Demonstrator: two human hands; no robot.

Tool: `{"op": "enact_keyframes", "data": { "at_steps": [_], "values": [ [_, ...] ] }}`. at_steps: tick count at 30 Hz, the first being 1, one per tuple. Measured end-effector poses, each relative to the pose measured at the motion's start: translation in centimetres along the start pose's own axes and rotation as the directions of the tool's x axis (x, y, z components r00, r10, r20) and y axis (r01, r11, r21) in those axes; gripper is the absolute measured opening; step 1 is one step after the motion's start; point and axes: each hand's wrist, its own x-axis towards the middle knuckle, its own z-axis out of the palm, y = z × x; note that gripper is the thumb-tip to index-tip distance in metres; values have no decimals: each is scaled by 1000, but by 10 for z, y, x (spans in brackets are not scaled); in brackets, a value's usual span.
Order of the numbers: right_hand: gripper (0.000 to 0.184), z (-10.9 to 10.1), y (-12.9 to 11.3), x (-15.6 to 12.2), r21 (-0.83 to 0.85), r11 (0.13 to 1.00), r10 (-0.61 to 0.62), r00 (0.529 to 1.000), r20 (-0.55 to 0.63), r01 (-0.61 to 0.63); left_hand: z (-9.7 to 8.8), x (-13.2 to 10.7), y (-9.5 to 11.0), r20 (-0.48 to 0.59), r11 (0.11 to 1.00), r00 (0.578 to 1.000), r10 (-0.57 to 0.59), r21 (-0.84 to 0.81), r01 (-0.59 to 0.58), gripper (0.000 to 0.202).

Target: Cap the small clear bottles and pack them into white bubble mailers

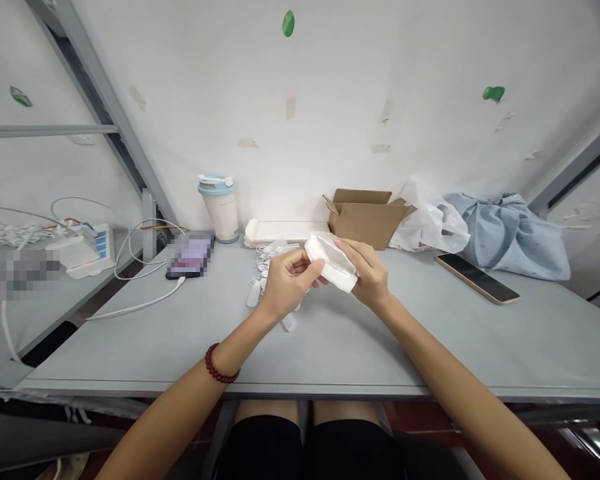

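A small white box (335,273), its upper side glossy like clear plastic, is held above the middle of the table. My left hand (291,279) is closed on its left end, the thumb pressed on the near face. Round its right side curl the fingers of my right hand (367,270), partly hidden behind it. Beneath and behind my left hand lies a loose pile of small white pieces (254,293), some flat and rounded, which I cannot name; the hand hides part of it.
Along the wall stand a blue-lidded cup (221,210), flat white trays or boxes (293,231), an open cardboard box (365,223), a white plastic bag (430,227) and a blue cloth bag (515,233). Phones lie left (191,255) and right (477,278), with a white cable (135,308) at left.
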Motion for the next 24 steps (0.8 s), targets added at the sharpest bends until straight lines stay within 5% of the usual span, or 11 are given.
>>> {"op": "enact_keyframes", "data": {
  "at_steps": [6,19,24],
  "values": [
    [32,-4,-10,5,-42,988,-152,988,-23,151,-3,4,-5,-24,994,999,-48,-104,45,18],
    [31,3,-14,7,-213,959,-167,981,101,185,-5,13,-11,-74,909,928,-364,-244,337,16],
    [26,3,-11,5,-255,945,-170,975,146,203,-1,10,-13,-43,958,964,-262,-134,255,28]
  ]
}}
